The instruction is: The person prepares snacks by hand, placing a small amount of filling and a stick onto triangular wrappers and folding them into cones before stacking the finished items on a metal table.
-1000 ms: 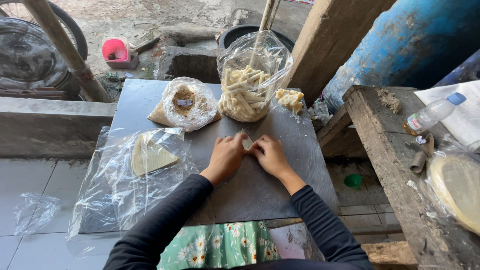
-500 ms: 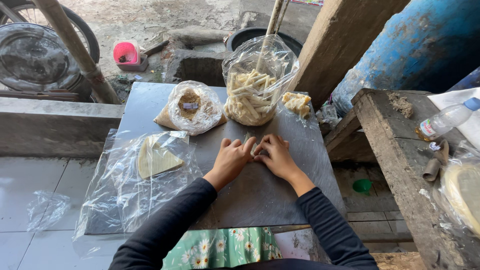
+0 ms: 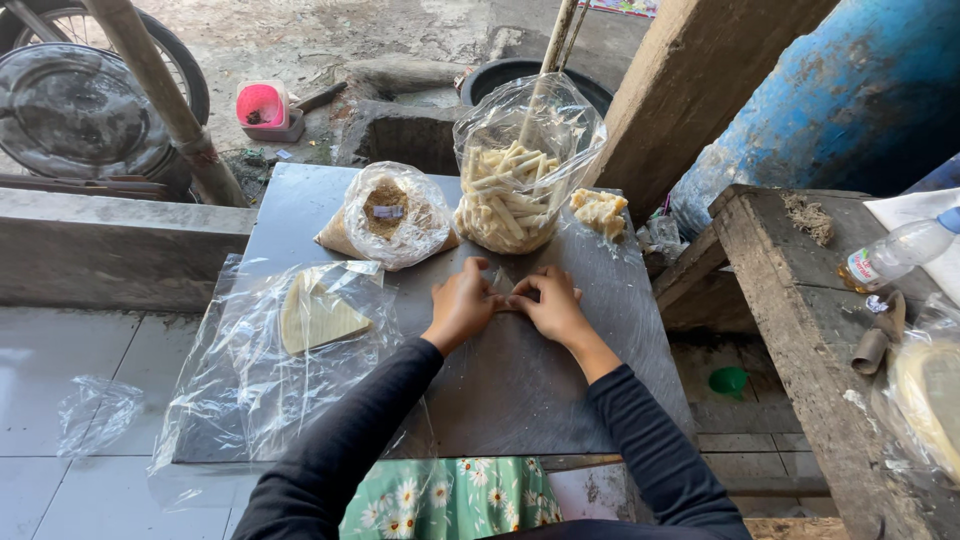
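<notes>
Head view: both hands are meeting over the grey board (image 3: 560, 400).
Thing: a small pale wrapper piece (image 3: 499, 285) is lying between the fingertips, mostly hidden; long axis unclear.
Left hand (image 3: 462, 305): curling, pinching its left edge.
Right hand (image 3: 550, 305): curling, pinching the right edge, equally near.
Beyond: bag of rolled sticks (image 3: 515, 190) is standing just behind.

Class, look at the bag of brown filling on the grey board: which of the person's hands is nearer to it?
Left. The left hand lies just below and right of the bag of brown filling; the right hand sits farther right, beyond the left.
</notes>
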